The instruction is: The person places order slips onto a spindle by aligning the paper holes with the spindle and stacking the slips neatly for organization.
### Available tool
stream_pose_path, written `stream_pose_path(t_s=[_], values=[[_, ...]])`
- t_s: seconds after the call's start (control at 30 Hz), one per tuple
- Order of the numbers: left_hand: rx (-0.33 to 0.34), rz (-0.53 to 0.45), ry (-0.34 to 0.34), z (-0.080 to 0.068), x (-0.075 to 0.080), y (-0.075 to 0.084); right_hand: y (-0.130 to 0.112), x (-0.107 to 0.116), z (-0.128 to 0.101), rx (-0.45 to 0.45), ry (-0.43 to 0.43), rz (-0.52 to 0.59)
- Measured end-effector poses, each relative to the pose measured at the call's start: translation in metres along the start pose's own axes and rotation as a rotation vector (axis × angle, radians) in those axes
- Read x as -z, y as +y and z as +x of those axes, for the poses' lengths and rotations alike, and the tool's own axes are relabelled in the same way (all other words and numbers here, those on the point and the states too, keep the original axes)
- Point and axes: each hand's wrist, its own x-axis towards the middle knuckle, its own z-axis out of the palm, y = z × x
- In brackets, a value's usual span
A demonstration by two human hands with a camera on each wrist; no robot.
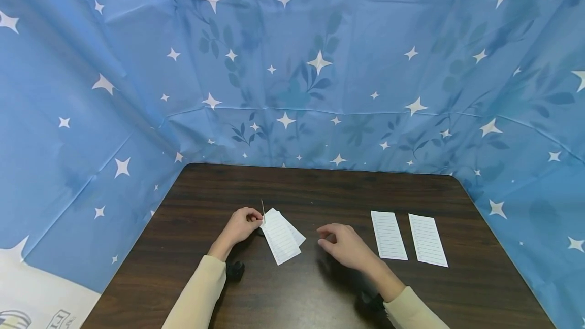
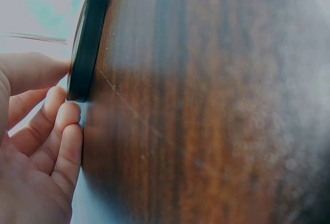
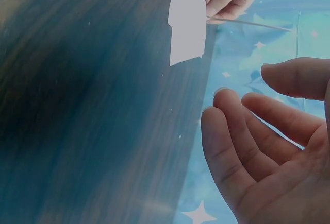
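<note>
My left hand [image 1: 242,226] pinches a thin, stick-like thing [image 1: 262,208] between thumb and fingertips; I cannot tell its kind. In the left wrist view, a dark round disc [image 2: 86,46] stands close by the thumb, mostly hidden in the head view. Two overlapping white lined cards [image 1: 281,240] lie just right of the left hand, the upper one's corner right at the fingertips. My right hand [image 1: 349,248] hovers over the table between these cards and another pair, fingers loosely curved, holding nothing. The right wrist view shows those fingers [image 3: 232,136] apart from the thumb.
Two more white lined cards, one nearer [image 1: 389,235] and one farther right [image 1: 428,240], lie side by side right of the right hand. The dark wood table [image 1: 292,298] ends at a blue star-patterned curtain [image 1: 292,90] behind and at both sides.
</note>
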Motion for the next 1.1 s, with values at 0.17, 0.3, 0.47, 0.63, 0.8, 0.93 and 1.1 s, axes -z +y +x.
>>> stream_pose_path(t_s=[0.17,0.3,0.47,0.63,0.8,0.93,1.1], values=[[0.0,0.006,0.003,-0.001,0.0,0.001,0.002,0.006,-0.001,0.005,0.005,-0.015],[-0.001,0.0,0.004,-0.002,0.0,0.001,0.002,0.011,-0.002,0.006,0.007,-0.029],[-0.003,-0.015,0.006,-0.002,0.001,0.001,0.003,0.016,-0.003,-0.003,0.019,-0.061],[0.0,-0.017,0.003,-0.001,0.001,0.002,0.005,0.022,-0.005,-0.023,0.03,-0.08],[0.003,-0.002,0.004,0.0,0.0,0.002,0.008,0.027,-0.008,-0.062,0.04,-0.117],[0.009,0.001,0.0,0.001,0.001,0.002,0.012,0.031,-0.009,-0.089,0.033,-0.146],[0.011,-0.008,-0.01,0.001,0.001,0.0,0.016,0.036,-0.012,-0.106,0.022,-0.182]])
